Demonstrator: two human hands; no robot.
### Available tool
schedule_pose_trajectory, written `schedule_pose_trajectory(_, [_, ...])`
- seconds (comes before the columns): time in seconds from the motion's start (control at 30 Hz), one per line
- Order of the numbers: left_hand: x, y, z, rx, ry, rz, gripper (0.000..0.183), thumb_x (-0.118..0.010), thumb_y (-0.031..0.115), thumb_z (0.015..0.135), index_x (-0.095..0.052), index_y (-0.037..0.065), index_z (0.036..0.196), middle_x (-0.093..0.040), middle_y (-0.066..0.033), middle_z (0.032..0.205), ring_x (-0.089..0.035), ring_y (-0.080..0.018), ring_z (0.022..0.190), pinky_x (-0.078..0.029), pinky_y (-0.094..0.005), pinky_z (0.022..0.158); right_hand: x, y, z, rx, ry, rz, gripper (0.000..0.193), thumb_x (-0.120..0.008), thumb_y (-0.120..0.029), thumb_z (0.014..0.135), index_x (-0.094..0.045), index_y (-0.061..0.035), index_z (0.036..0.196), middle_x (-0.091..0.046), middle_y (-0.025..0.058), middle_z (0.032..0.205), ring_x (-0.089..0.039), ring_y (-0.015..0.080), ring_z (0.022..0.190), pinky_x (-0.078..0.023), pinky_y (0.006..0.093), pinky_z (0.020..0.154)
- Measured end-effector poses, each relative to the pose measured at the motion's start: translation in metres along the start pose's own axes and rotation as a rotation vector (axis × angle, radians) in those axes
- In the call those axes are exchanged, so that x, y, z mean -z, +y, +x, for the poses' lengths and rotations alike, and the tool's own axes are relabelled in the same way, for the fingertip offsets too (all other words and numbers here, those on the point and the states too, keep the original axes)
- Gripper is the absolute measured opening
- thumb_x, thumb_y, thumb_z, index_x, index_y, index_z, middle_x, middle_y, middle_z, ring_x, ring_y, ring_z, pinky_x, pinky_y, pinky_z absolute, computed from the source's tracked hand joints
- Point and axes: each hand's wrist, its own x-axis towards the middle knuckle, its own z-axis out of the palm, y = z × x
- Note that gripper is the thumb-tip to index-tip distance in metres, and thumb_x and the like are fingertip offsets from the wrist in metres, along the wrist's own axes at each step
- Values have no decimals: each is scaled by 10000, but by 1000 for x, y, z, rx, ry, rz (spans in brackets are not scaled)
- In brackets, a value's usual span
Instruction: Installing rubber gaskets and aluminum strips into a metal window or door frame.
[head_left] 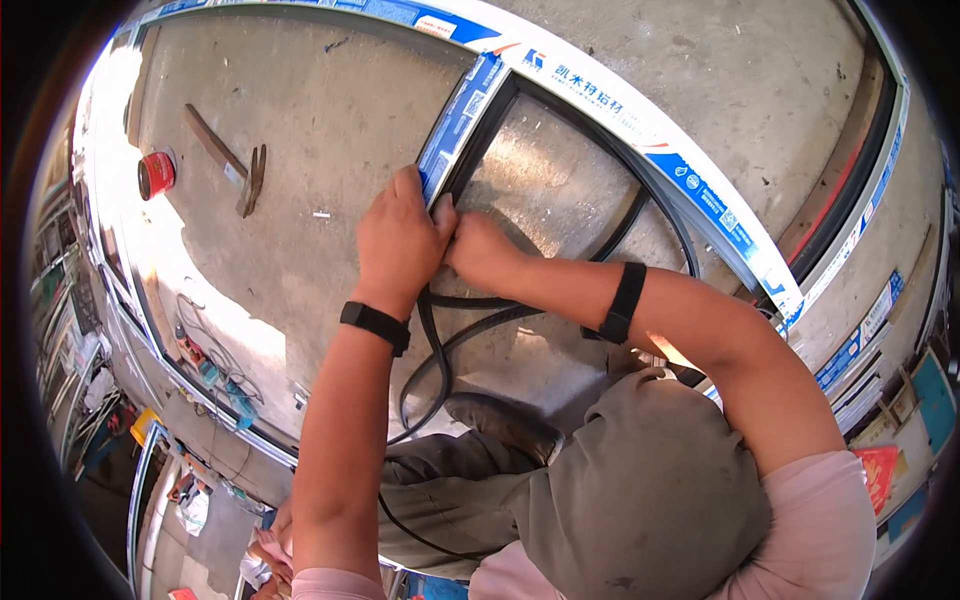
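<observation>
A metal frame [600,95] covered in blue and white protective film lies in front of me, with a crossbar [462,125] running toward me. My left hand [402,235] is closed round the near part of this crossbar, its thumb beside the inner edge. Right against it, my right hand [485,250] is closed with its fingers at a black rubber sealing strip [432,330]. The strip runs along the frame's inner edge, and its loose length loops below my hands and over the floor. My fingertips hide the exact spot where the strip meets the crossbar.
A claw hammer [252,185] and a red can [157,175] are on the concrete floor at left. Farther down lie a teal power tool [215,380] and cables. Another person [270,555] is at the lower left. Stacked profiles [865,335] are at right.
</observation>
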Motion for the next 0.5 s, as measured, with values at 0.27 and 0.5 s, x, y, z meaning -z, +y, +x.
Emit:
schedule_pose_trajectory(0.27, [-5,6,2,44,-10,74,322,-670,275,825,-499,38,962,-654,-159,810,-665,-346,721,-537,-428,630,-1,-11,-3,-162,13,339,224,-582,-124,922,-672,70,859,-705,165,761,-709,230,681,-572,348,585])
schedule_pose_trajectory(0.5, [-4,14,18,58,-4,141,316,-663,273,828,-506,42,976,-671,-157,830,-678,-331,726,-550,-421,644,4,-14,-2,-103,-30,348,204,-602,-102,912,-656,93,887,-698,166,756,-712,236,698,-579,346,582])
